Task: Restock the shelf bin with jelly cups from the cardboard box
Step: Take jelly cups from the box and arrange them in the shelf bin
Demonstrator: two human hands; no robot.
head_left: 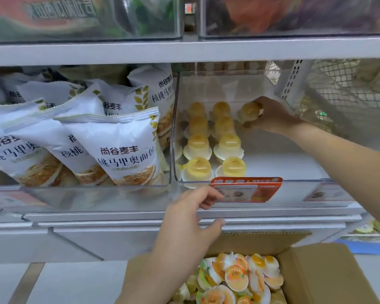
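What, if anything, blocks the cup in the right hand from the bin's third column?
Nothing visible. The right hand holds a cup at the back of the bin; the floor there is bare, beside two filled columns.

Yellow jelly cups upside-down, 2 rows, clear bin.

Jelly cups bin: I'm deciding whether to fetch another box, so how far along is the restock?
Done: two rows of jelly cups stand upside down along the left of the clear bin. In hand: the right hand grips one cup at the bin's back, starting a third row; the left hand hovers empty above the cardboard box. Left: the bin's right side is bare, and many cups remain in the box.
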